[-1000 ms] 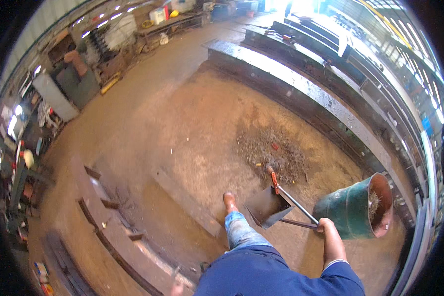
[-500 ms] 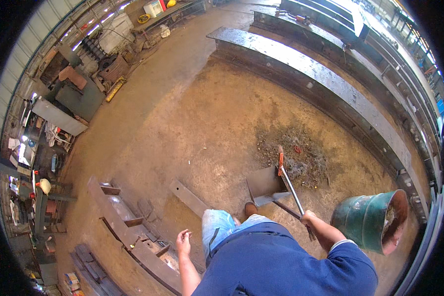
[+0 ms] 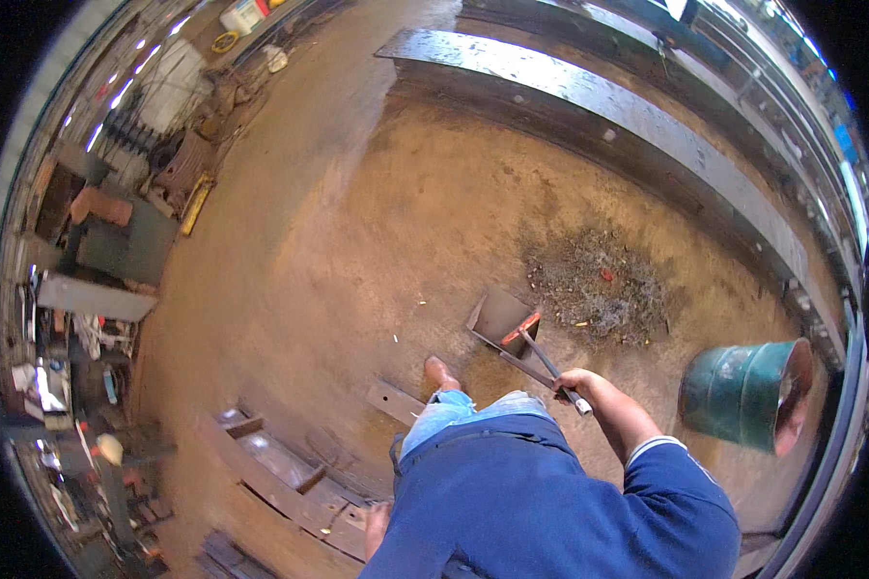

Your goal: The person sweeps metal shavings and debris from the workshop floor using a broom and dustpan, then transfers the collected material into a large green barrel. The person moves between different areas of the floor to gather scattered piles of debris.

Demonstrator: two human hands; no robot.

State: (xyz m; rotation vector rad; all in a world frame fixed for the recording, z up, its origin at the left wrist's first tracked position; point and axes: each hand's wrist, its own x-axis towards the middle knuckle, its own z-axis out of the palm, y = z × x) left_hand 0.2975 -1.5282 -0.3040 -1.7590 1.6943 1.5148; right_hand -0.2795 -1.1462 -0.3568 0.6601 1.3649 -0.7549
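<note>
My right hand [image 3: 577,384] is closed around the handles of two tools held together. One is a large metal long-handled dustpan [image 3: 500,311], with its flat pan low over the floor. The other is a long-handled tool with a narrow orange head [image 3: 522,328], which overlaps the pan in view; its exact kind is unclear. Just beyond lies a dark pile of swept debris [image 3: 613,294] with a small red piece in it. Low beside my body is my left hand [image 3: 378,521], its fingers too small and partly hidden to read.
A green metal drum [image 3: 739,396] lies or tilts at the right, its mouth facing right. Long steel beams [image 3: 589,96] stretch across the far right. A steel frame [image 3: 290,468] and a flat bar [image 3: 393,400] lie near my feet. Cluttered shelving [image 3: 97,299] lines the left.
The orange head has swung back from the debris to overlap the dustpan. My left hand has dropped closer to my body. A boot now shows forward, and the whole view has shifted.
</note>
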